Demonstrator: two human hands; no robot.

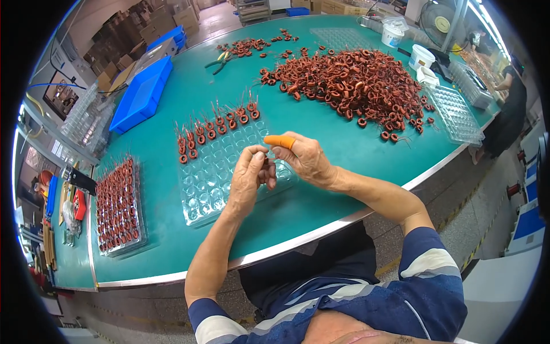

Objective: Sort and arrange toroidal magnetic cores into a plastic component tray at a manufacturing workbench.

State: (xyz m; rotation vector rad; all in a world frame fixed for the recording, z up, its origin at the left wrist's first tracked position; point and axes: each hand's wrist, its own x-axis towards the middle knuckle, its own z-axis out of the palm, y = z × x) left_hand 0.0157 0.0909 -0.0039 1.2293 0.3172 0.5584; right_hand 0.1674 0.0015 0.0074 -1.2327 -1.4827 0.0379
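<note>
My left hand point(249, 178) and my right hand point(308, 159) meet above the near right part of a clear plastic tray point(200, 198) with round pockets. Closed fingers of my left hand pinch a small copper-red ring coil, mostly hidden. An orange finger cot point(279, 141) covers one finger of my right hand, whose fingertips close against the left ones; what they grip is hidden. Several ring coils point(211, 135) with upright wire leads fill the tray's far rows, while its nearer pockets hold none.
A big heap of loose ring coils point(355, 86) lies beyond my right hand. Left stands a filled coil tray point(117, 206), with a blue bin point(143, 94) farther back. Pliers point(220, 61) lie near the back. Clear trays point(455, 114), white tubs point(421, 57) and a person point(507, 109) are right.
</note>
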